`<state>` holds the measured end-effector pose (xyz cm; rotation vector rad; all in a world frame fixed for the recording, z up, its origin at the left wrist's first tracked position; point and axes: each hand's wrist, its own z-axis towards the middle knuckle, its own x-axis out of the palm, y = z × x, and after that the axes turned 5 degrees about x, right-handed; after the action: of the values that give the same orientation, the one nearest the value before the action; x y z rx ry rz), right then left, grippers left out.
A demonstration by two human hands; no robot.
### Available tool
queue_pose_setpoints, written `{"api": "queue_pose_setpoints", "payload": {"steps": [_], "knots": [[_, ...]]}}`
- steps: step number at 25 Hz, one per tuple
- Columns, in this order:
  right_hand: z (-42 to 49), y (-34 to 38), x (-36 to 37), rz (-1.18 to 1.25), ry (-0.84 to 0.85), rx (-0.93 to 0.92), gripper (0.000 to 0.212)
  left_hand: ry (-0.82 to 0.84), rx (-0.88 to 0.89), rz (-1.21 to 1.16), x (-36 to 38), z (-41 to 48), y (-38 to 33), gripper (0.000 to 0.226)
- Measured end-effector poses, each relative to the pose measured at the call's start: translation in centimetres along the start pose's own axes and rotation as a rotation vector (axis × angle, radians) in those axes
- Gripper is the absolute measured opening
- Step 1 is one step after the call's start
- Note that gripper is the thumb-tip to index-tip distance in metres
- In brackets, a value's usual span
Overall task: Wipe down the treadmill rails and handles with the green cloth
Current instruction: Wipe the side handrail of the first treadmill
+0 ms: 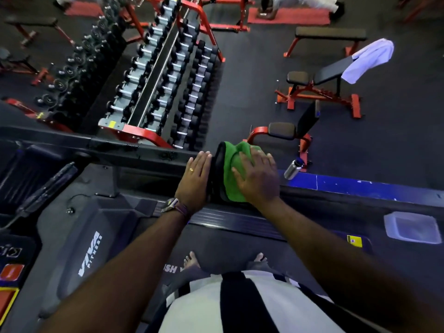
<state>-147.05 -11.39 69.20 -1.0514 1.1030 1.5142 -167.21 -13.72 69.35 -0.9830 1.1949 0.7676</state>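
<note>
Dumbbell rack (153, 92) fills the gym floor beyond the treadmill rail (134, 150). Over the rail's end lies the green cloth (234, 164), pressed by the right hand (258, 179), fingers spread. The left hand (197, 179) rests flat beside it, fingers straight, holding nothing.

Your bright green cloth (234, 169), the black handrail (149, 152), a gold ring (191, 169) on your left hand (195, 179), your shirt (252, 306) in broad black and white stripes, a red rack (144, 134) of black dumbbells (192, 92) with silver grips, a red-framed bench (310, 88) with black pads, a white towel (370, 60), a silver bottle (293, 169), a blue floor strip (360, 187).
</note>
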Motion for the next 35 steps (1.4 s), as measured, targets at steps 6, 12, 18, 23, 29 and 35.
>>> {"api": "queue_pose_setpoints", "payload": {"steps": [6, 12, 18, 23, 29, 35], "knots": [[7.1, 2.3, -2.4, 0.086, 0.58, 0.217, 0.076, -0.04, 0.126, -0.061, -0.3, 0.0, 1.8, 0.071], [5.6, -1.2, -2.2, 0.286, 0.573, 0.315, 0.061, -0.188, 0.161, -0.161, -0.1, 0.6, 3.2, 0.05], [9.4, -0.8, -1.7, 0.439, 0.819, 0.272, 0.061, -0.236, 0.067, -0.261, -0.1, 1.2, 3.2, 0.048], [16.1, -11.5, 14.3, 0.778, 0.858, 0.429, 0.08, -0.239, 0.001, -0.278, -0.4, 1.4, 2.7, 0.051], [9.2, -0.4, -3.8, 0.532, 0.815, 0.063, 0.023, -0.224, -0.044, -0.237, -0.6, 1.5, 2.2, 0.058], [-0.9, -1.4, 1.0, 1.342, 0.005, 0.618, 0.041, -0.292, -0.114, -0.288, 0.3, 1.4, 1.2, 0.058]]}}
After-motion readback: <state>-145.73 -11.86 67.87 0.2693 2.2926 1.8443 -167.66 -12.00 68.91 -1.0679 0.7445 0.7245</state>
